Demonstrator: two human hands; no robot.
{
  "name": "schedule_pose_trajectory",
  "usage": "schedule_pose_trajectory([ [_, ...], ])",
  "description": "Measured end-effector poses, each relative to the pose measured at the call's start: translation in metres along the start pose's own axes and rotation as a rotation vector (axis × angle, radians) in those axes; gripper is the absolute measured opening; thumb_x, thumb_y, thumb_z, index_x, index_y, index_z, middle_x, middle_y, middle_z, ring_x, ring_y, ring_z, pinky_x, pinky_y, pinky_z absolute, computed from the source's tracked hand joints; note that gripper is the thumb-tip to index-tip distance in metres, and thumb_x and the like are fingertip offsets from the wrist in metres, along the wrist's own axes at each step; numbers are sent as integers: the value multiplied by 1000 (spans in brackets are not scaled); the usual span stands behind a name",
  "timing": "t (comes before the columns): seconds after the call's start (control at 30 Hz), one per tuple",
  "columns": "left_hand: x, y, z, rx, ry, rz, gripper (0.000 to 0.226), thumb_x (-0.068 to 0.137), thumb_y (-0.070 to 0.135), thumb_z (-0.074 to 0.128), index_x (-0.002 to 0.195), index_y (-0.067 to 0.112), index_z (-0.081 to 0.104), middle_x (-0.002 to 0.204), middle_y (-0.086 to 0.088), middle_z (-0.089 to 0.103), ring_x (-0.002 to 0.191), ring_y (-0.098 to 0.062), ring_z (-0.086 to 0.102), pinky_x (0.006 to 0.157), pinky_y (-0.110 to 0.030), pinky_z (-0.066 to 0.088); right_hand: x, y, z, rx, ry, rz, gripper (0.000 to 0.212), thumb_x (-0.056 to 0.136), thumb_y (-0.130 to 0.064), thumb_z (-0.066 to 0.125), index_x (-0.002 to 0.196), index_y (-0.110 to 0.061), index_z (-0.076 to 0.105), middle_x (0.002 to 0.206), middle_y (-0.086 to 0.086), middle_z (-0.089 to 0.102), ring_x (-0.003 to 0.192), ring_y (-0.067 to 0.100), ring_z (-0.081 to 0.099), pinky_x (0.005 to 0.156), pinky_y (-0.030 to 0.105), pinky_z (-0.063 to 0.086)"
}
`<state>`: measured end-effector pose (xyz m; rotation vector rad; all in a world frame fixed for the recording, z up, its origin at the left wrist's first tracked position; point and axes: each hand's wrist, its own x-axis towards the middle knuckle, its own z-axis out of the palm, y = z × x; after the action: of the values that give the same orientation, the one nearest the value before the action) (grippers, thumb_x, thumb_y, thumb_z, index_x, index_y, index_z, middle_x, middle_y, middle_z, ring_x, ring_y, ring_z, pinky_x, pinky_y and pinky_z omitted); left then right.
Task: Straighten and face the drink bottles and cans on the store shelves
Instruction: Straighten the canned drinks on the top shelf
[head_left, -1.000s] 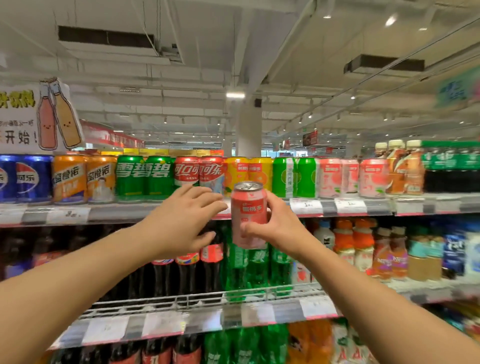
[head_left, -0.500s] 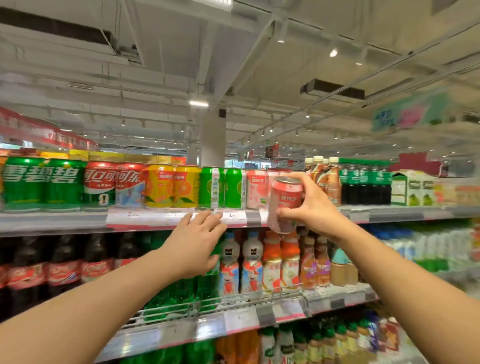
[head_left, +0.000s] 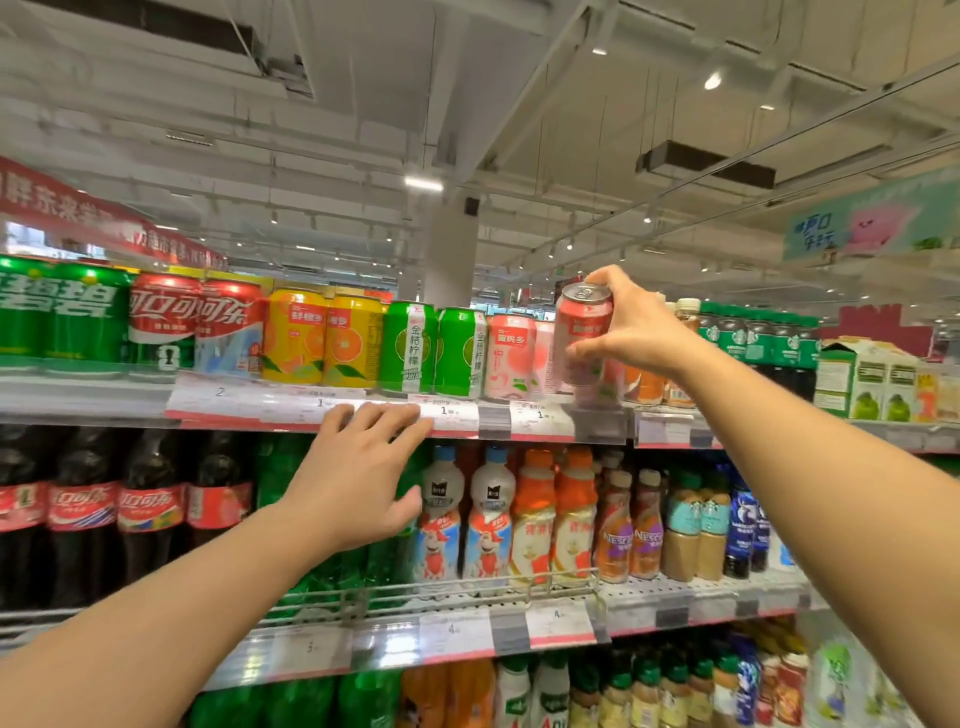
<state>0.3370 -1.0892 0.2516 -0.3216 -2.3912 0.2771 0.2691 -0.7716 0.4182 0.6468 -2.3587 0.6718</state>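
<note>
The pink can (head_left: 583, 340) has travelled from chest height in front of the dark bottles up and rightward to the top shelf (head_left: 83, 400), so the right hand (head_left: 636, 332) is now at the row of matching pink cans (head_left: 511, 356) — judging by that, the can is about to be slotted back beside them, label forward. The right hand's fingers curl round the can, thumb low and fingertips over the rim; the can tilts slightly, and I cannot tell whether its base touches the shelf. The left hand (head_left: 358, 480) has dropped away from the can and hovers with fingers spread and loose, holding nothing, fingertips near the price strip (head_left: 452, 415). The cans are smooth, glossy metal cylinders; below stand rounded plastic bottles (head_left: 485, 514) behind a thin wire rail.
</note>
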Motion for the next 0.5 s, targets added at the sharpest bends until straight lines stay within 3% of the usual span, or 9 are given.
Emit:
schedule_pose_trajectory([
  [0.13, 3, 9, 6, -15, 38, -41, 76, 77, 59, 47, 144, 24, 54, 140, -2, 56, 125, -29, 50, 97, -50, 43, 16, 7, 16, -35, 20, -28, 83, 67, -30, 95, 133, -23, 45, 115, -1, 63, 105, 19, 63, 91, 35, 50],
  [0.3, 5, 4, 13, -17, 80, -30, 74, 76, 56, 50, 144, 26, 53, 139, 0, 55, 123, -27, 49, 92, -48, 44, 30, 17, 27, -176, -7, -91, 93, 66, -36, 94, 140, -28, 38, 122, 1, 63, 108, 23, 62, 96, 47, 53],
  [0.5, 6, 3, 17, -11, 111, -21, 73, 75, 53, 55, 142, 25, 54, 137, 0, 55, 121, -29, 51, 89, -47, 43, 38, 32, 26, -365, -2, -51, 85, 58, -71, 83, 128, -43, 43, 116, 2, 48, 111, 27, 49, 95, 47, 51],
])
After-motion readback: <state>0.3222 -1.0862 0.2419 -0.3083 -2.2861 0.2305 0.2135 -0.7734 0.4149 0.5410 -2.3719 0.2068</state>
